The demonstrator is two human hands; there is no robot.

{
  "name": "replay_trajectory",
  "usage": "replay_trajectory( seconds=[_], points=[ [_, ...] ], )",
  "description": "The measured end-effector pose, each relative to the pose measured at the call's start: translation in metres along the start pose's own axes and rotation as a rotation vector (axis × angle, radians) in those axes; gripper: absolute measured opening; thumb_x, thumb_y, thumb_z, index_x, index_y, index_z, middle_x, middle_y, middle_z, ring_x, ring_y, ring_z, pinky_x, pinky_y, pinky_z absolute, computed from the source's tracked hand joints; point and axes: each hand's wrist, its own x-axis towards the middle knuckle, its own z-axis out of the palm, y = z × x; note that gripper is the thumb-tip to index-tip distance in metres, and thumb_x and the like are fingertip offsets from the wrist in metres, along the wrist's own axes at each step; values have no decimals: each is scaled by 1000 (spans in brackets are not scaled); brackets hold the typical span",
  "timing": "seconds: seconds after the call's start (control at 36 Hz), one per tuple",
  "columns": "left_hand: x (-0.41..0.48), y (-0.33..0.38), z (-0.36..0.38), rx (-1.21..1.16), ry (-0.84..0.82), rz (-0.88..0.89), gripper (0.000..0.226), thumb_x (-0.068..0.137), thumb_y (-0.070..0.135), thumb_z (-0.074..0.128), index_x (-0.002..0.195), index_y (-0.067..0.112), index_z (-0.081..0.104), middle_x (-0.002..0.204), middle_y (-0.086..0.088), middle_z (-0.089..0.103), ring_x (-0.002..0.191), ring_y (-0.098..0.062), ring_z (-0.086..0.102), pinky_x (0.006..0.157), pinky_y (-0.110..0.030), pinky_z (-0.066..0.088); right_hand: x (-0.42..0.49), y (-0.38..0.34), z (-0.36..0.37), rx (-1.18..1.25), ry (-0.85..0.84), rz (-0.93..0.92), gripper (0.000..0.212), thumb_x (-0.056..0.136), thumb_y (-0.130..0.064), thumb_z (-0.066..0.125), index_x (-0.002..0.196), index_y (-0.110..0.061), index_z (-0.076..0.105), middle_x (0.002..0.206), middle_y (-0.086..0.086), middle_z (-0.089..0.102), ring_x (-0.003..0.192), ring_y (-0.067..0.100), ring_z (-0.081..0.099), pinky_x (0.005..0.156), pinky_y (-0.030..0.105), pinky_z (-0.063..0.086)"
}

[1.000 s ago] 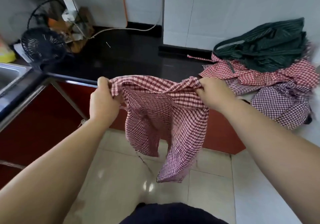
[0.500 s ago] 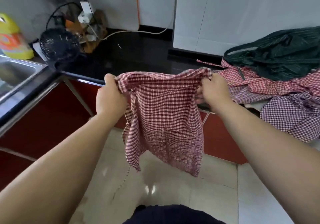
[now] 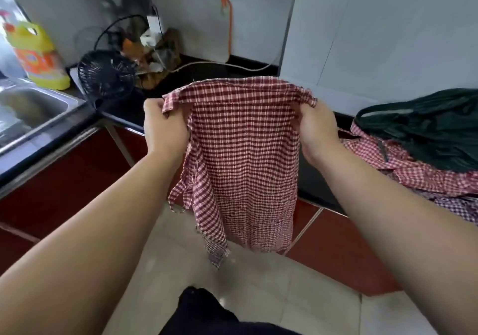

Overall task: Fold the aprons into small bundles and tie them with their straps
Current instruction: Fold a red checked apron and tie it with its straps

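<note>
A red-and-white checked apron (image 3: 245, 153) hangs in the air in front of me, spread flat between both hands above the floor. My left hand (image 3: 163, 127) grips its upper left corner. My right hand (image 3: 315, 130) grips its upper right corner. The cloth's lower edge dangles near the floor tiles. At the right, on the counter, lies a pile of other aprons: a dark green one (image 3: 424, 130) on top of red checked ones (image 3: 413, 174) and a purple checked one (image 3: 460, 208).
A black counter (image 3: 207, 73) runs behind the apron, with a small black fan (image 3: 106, 76), a tangle of cables and a plug, and a white board leaning on the wall. A steel sink (image 3: 31, 107) and a yellow bottle (image 3: 38, 52) are at the left. Red cabinet fronts stand below.
The apron, bunched and sagging a second ago, now hangs flat and spread. Both hands have risen and come a little closer together, and my view has tilted up.
</note>
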Motion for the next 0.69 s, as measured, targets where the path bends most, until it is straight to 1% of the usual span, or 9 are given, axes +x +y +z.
replay_trajectory(
  seconds=[0.06, 0.17, 0.31, 0.39, 0.42, 0.56, 0.61, 0.67, 0.69],
  points=[
    [20, 2, 8, -28, 5, 48, 19, 91, 29, 58, 89, 16, 46, 81, 13, 50, 70, -1, 45, 62, -27, 39, 12, -1, 10, -40, -13, -41, 32, 94, -29, 40, 104, -12, 65, 104, 3, 69, 100, 22, 64, 96, 50, 48],
    [69, 7, 33, -90, -18, 107, 10, 92, 18, 56, 94, 17, 46, 83, 14, 51, 72, 3, 46, 59, -13, 40, 50, -8, 38, -155, -30, -155, 40, 97, -36, 35, 121, -15, 60, 117, 0, 64, 111, 17, 58, 103, 44, 43],
    [157, -3, 73, -108, -125, 89, 8, 94, 15, 52, 94, 22, 48, 91, 9, 59, 82, -4, 55, 67, -19, 47, 129, -9, 86, -284, 16, -185, 40, 101, -26, 30, 134, -17, 50, 131, -2, 56, 121, 14, 50, 110, 37, 36],
    [199, -9, 89, -85, -178, 72, 15, 94, 17, 53, 85, 28, 47, 91, 7, 60, 83, -7, 57, 70, -24, 49, 165, -12, 109, -321, 38, -163, 37, 104, -19, 28, 133, -15, 49, 122, -7, 52, 116, 9, 46, 98, 16, 30],
    [221, -10, 95, -78, -199, 54, 17, 93, 17, 54, 83, 29, 46, 89, 7, 60, 81, -7, 56, 68, -24, 48, 182, -15, 122, -333, 60, -158, 36, 104, -18, 28, 134, -15, 49, 123, -5, 52, 118, 10, 45, 94, 13, 27],
    [317, -1, 128, -62, -279, 43, 7, 94, 18, 54, 94, 24, 51, 91, 5, 62, 84, -11, 60, 65, -26, 48, 262, -32, 169, -393, 136, -151, 37, 103, -18, 30, 136, -10, 46, 134, 7, 52, 124, 21, 45, 85, 13, 25],
    [342, 6, 140, -57, -293, 71, 9, 93, 16, 52, 90, 24, 49, 87, 4, 61, 80, -12, 57, 65, -28, 46, 284, -39, 178, -403, 149, -168, 40, 103, -18, 30, 141, -11, 42, 140, 5, 48, 129, 18, 43, 93, 11, 24],
    [370, 14, 156, -36, -301, 90, 18, 92, 16, 52, 81, 28, 45, 82, 5, 58, 77, -13, 55, 67, -32, 45, 310, -45, 187, -386, 170, -177, 42, 103, -19, 30, 144, -12, 39, 143, 4, 46, 131, 16, 42, 105, 15, 24],
    [376, 18, 160, -31, -308, 89, 20, 92, 17, 53, 80, 30, 44, 81, 5, 58, 76, -12, 55, 66, -32, 46, 317, -47, 188, -378, 179, -185, 42, 104, -18, 30, 144, -11, 39, 141, 1, 47, 129, 14, 42, 106, 15, 24]
  ],
)
